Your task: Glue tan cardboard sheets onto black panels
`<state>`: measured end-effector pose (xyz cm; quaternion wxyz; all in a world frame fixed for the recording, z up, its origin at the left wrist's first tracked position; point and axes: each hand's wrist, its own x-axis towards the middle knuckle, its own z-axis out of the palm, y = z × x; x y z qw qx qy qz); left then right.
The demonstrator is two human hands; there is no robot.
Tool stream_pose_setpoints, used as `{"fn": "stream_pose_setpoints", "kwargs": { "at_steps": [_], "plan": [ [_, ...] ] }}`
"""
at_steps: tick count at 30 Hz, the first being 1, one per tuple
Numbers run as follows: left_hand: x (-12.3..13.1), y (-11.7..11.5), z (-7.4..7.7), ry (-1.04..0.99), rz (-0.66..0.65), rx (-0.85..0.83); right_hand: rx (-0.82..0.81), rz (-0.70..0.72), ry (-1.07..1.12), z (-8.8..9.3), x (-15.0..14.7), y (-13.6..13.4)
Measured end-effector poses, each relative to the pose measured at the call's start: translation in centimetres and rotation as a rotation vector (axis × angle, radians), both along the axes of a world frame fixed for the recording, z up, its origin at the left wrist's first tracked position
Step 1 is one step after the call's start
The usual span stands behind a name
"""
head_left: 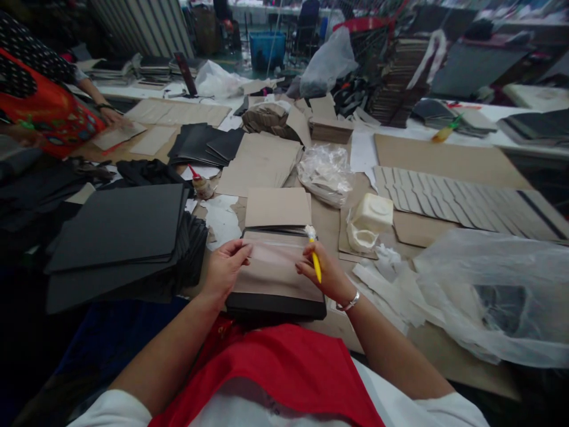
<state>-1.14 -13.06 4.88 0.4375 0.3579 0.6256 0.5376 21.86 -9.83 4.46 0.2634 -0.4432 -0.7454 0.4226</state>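
Observation:
Straight in front of me a beige sheet (275, 277) lies on a black stack of panels (275, 305). My left hand (226, 264) is closed in a pinch on the left edge of a thin, pale, blurred strip (275, 244) above that sheet. In my right hand (324, 270) is a yellow-handled brush (316, 261), its whitish bristles pointing up and away. The fingertips of that hand are at the strip's right end; whether they grip it I cannot tell. Just beyond lies a stack of beige boards (278, 207).
A tall pile of black panels (120, 222) stands on the left. On the right are a cut-open white plastic container (373, 214), paper scraps (386, 284) and a clear plastic bag (502, 290). A glue bottle (202, 185) stands farther back. Another person's hand (111, 115) works at far left.

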Motion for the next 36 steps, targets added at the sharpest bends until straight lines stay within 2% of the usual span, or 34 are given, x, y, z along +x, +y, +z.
{"fn": "stream_pose_setpoints", "kwargs": {
  "at_steps": [2, 4, 7, 9, 14, 18, 24, 29, 33, 36],
  "plan": [
    [-0.8, 0.8, -1.5, 0.021, 0.002, -0.043, 0.064, -0.108, -0.126, -0.5, 0.9, 0.8],
    [-1.3, 1.6, -2.3, 0.201, -0.01, -0.066, 0.136, -0.226, -0.248, -0.9, 1.1, 1.6],
    [-1.5, 2.7, -2.7, 0.555, -0.036, -0.055, 0.197, -0.347, -0.402, -1.7, 0.6, 2.8],
    [-1.6, 3.4, -2.7, 0.688, -0.049, -0.043, 0.22, -0.371, -0.468, -2.4, 0.1, 3.2],
    [-1.8, 4.5, -3.0, 0.739, -0.059, -0.105, 0.313, -0.409, -0.492, -4.2, -0.4, 3.6],
    [-2.1, 4.9, -3.3, 0.724, -0.064, -0.113, 0.384, -0.429, -0.485, -5.0, -0.4, 3.7],
    [-2.2, 5.0, -3.5, 0.735, -0.069, -0.108, 0.427, -0.429, -0.489, -5.1, -0.6, 3.9],
    [-2.1, 5.1, -3.3, 0.816, -0.104, -0.141, 0.395, -0.406, -0.524, -4.9, -1.0, 3.7],
    [-2.0, 4.6, -2.4, 1.067, -0.148, -0.082, 0.351, -0.434, -0.558, -4.1, -0.7, 3.6],
    [-1.2, 3.9, -2.2, 1.285, -0.157, 0.092, 0.403, -0.469, -0.569, -3.3, -0.3, 3.4]
  ]
}}
